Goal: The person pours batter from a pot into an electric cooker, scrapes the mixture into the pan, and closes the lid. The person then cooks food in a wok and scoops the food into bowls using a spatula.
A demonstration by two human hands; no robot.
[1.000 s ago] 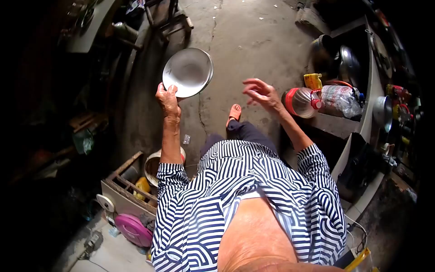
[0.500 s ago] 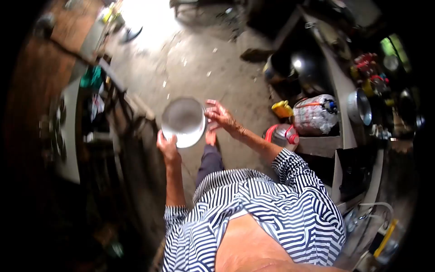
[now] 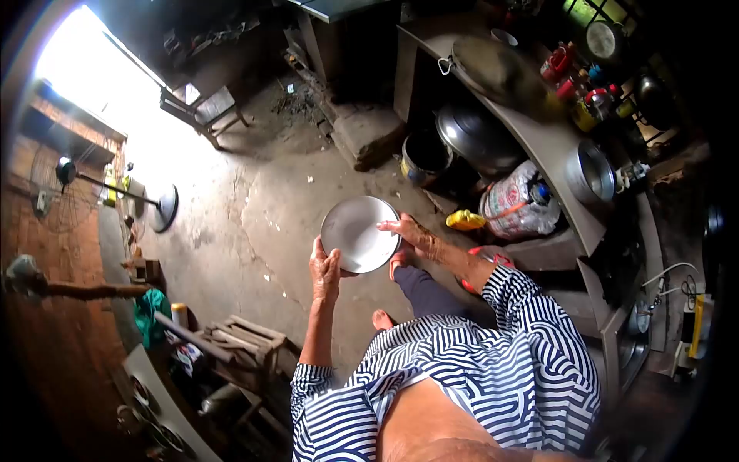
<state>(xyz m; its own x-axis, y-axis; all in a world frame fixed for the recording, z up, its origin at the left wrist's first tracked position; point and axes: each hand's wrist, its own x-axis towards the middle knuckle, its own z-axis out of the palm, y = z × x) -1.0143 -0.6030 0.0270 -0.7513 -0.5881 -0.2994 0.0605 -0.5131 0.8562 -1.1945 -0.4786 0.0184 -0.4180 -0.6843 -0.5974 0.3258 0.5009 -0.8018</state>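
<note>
A round white plate, shallow and with nothing visible in it, is held out in front of my body above the floor. My left hand grips its near left rim, the thumb lying on the edge. On the opposite side, my right hand has the right rim, with a digit reaching over the inner surface. The fingers under the plate are hidden from the camera.
To the right runs a counter with a metal pot on it. Beneath are a large dark lidded pot and a stuffed sack. Wooden stools, a standing fan and a chair stand leftward.
The view has turned and shifted, so the chair and fan now show more fully. The plate faces up more squarely, and my right hand now reaches over its rim instead of touching its side.
</note>
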